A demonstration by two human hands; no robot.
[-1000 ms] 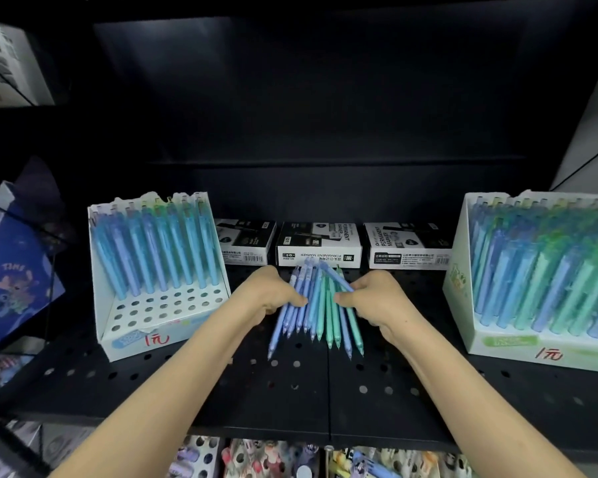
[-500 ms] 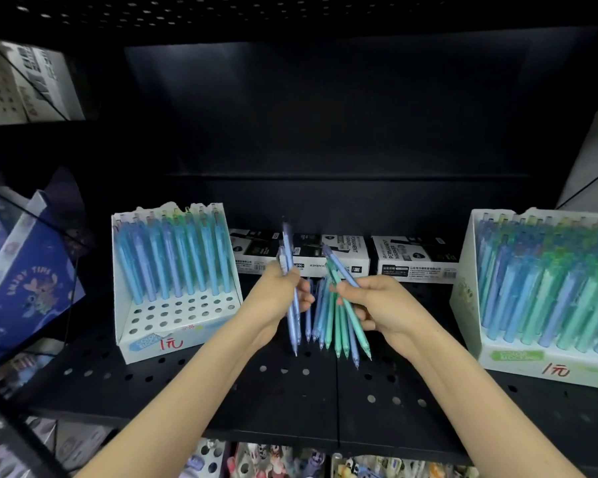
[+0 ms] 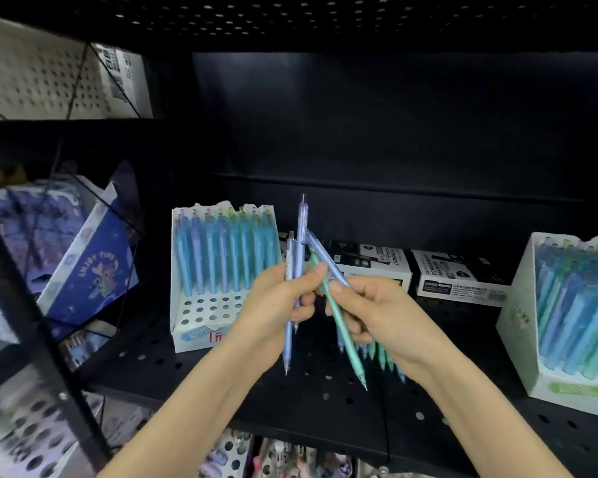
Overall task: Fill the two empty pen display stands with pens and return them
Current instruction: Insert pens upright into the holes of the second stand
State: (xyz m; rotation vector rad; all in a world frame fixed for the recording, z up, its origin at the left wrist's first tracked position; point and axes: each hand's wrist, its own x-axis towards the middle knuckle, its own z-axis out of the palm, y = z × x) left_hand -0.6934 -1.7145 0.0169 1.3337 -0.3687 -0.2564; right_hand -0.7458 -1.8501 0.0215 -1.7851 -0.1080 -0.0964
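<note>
— What is held now?

— A few purple pens (image 3: 301,229) are gripped upright in the left hand (image 3: 277,305). A bunch of pens (image 3: 354,362), green and blue, is gripped in the right hand (image 3: 384,312), tips down. The hands are kept close, and the fingers are almost touching.

— What is changed?

— A second ago the pens were spread flat on the shelf (image 3: 325,401) under both hands. Now they are lifted off it and shared out between the hands.

— Where are they to be put?

— Most likely in the left stand (image 3: 201,336), just beside the left hand. Its back rows are filled, but its front holes are bare. The right stand (image 3: 518,315) looks full.

— So what is left?

— The front holes are yet to be filled. Both stands are seen on the shelf already.
</note>
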